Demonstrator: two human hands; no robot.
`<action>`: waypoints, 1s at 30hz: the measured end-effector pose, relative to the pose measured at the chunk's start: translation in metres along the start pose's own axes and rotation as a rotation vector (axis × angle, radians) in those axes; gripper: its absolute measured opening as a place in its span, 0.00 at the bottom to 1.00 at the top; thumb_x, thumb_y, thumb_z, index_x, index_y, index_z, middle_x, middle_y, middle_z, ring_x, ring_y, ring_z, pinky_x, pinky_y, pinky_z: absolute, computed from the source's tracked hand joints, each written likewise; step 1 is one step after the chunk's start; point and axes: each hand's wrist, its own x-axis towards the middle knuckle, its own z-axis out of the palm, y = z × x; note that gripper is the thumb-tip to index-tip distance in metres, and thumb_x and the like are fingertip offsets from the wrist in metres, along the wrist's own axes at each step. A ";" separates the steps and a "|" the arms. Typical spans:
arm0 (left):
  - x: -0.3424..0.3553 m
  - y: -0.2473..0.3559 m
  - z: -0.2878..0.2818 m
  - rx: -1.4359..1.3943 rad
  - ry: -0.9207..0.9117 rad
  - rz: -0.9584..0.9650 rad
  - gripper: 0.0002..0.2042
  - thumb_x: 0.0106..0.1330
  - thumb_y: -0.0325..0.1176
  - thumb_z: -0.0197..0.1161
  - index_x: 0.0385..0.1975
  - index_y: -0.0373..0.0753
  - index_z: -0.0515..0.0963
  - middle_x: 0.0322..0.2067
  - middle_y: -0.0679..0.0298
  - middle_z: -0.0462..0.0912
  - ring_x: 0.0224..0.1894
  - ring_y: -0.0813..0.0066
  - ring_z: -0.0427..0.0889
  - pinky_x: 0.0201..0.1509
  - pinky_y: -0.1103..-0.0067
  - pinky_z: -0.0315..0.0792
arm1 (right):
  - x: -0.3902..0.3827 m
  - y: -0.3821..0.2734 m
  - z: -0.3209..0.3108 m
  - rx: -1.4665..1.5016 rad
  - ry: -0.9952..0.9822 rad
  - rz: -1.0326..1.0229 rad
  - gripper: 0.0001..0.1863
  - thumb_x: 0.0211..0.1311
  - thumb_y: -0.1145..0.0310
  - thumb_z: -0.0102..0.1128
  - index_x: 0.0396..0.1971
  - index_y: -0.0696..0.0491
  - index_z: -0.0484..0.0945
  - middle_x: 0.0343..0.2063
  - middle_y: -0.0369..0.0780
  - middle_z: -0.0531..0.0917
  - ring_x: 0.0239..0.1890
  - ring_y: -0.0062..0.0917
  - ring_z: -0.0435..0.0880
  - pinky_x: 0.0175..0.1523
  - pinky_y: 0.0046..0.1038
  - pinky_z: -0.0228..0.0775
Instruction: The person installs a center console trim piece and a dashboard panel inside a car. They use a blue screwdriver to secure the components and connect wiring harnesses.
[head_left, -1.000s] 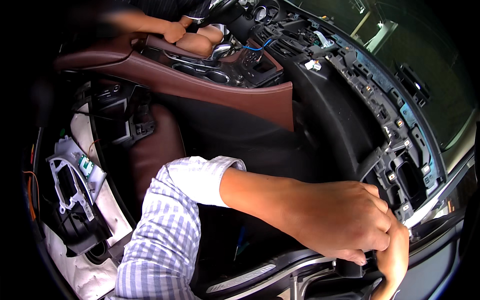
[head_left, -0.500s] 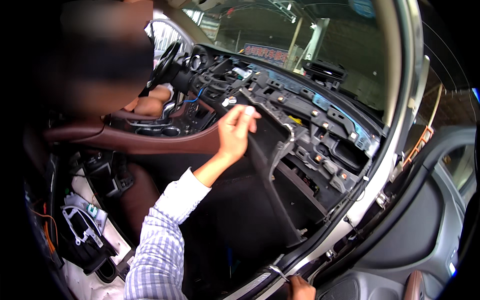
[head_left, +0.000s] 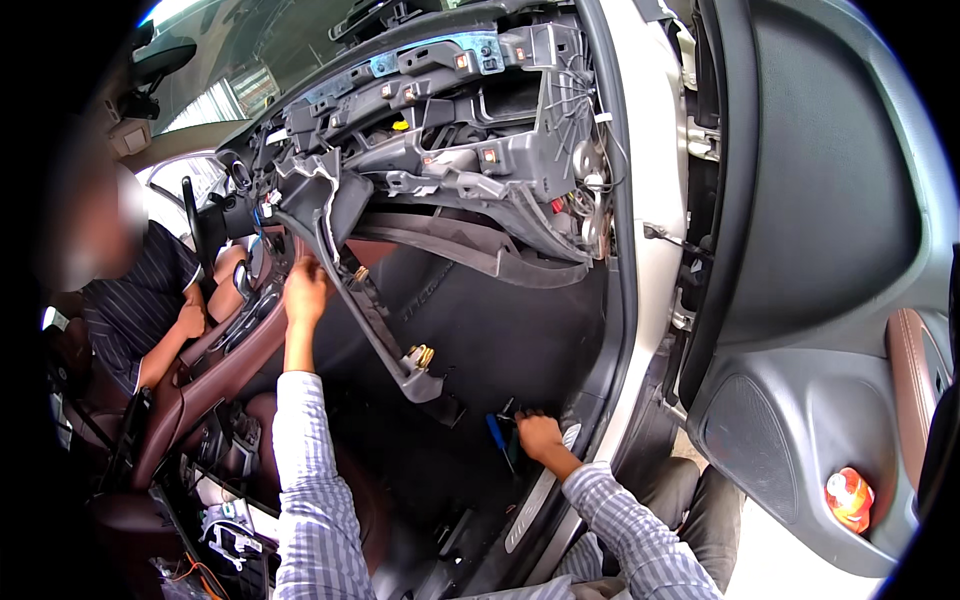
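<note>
My left hand point(head_left: 304, 292) is raised beside the left edge of a long black trim panel point(head_left: 372, 318) that slants down from the opened dashboard. Its fingers are curled closed; what they hold, if anything, is hidden. Yellowish metal clips point(head_left: 421, 356) show on the panel's lower end. My right hand point(head_left: 541, 436) reaches low over the dark footwell by the door sill, its fingers bent closed around something too small to make out. Right beside it lies a screwdriver with a blue handle point(head_left: 496, 431), along with other small tools that are hard to separate.
The stripped dashboard point(head_left: 440, 110) shows bare brackets and a hanging lower trim piece point(head_left: 480, 245). A person point(head_left: 150, 290) sits on the driver's side beyond the brown console point(head_left: 235, 355). Loose parts point(head_left: 225, 520) lie at lower left. The open door point(head_left: 820, 200) holds an orange bottle point(head_left: 849, 500).
The view has swung toward the door. My left hand stays near the trim panel. My right hand, earlier at the sill with a slim metal tool, is now further inside by the blue-handled screwdriver.
</note>
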 end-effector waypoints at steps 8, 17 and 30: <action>-0.075 0.122 0.002 -0.153 0.340 0.580 0.22 0.63 0.31 0.68 0.55 0.32 0.73 0.52 0.45 0.78 0.58 0.48 0.76 0.63 0.59 0.68 | -0.005 -0.016 0.001 0.241 0.131 0.082 0.10 0.62 0.64 0.61 0.37 0.55 0.78 0.35 0.48 0.85 0.40 0.44 0.85 0.44 0.45 0.79; -0.095 0.158 -0.004 -0.186 0.312 0.580 0.37 0.60 0.26 0.68 0.69 0.30 0.59 0.67 0.43 0.62 0.73 0.43 0.60 0.75 0.58 0.57 | -0.001 -0.014 -0.004 0.365 0.224 0.079 0.08 0.62 0.65 0.63 0.35 0.54 0.79 0.32 0.46 0.85 0.36 0.45 0.85 0.41 0.45 0.78; -0.073 0.172 -0.012 -0.417 0.320 0.642 0.22 0.48 0.21 0.67 0.46 0.34 0.74 0.47 0.50 0.76 0.52 0.50 0.74 0.58 0.61 0.68 | 0.002 -0.007 -0.194 0.948 0.632 0.101 0.07 0.68 0.73 0.61 0.42 0.59 0.82 0.41 0.45 0.87 0.44 0.33 0.88 0.51 0.31 0.77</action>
